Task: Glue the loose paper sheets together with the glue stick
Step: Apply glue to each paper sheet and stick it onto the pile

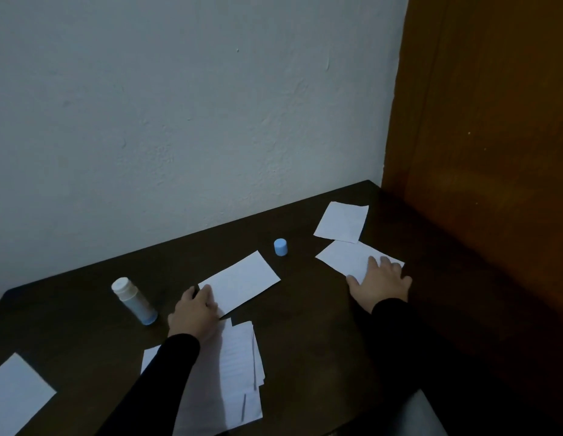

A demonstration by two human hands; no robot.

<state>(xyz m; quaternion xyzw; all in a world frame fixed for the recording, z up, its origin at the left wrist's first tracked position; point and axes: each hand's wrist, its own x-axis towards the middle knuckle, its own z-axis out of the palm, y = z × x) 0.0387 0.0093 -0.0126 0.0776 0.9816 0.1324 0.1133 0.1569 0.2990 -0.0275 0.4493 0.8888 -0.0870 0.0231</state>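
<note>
I see the left hand (pixel 194 313) with fingers together, flat on the near-left corner of a middle paper sheet (pixel 240 283); I cannot tell whether the thumb grips its edge. The right hand (pixel 380 283) lies spread, fingers apart, pressing a right-hand sheet (pixel 346 258), whose far edge slips under a far sheet (pixel 341 221). The uncapped glue stick (pixel 133 300) stands just left of the left fingers; its blue cap (pixel 280 247) stands beyond them. A paper stack (pixel 239 366) lies under the left wrist. Bare dark table (pixel 308 309) stays open between both hands.
</note>
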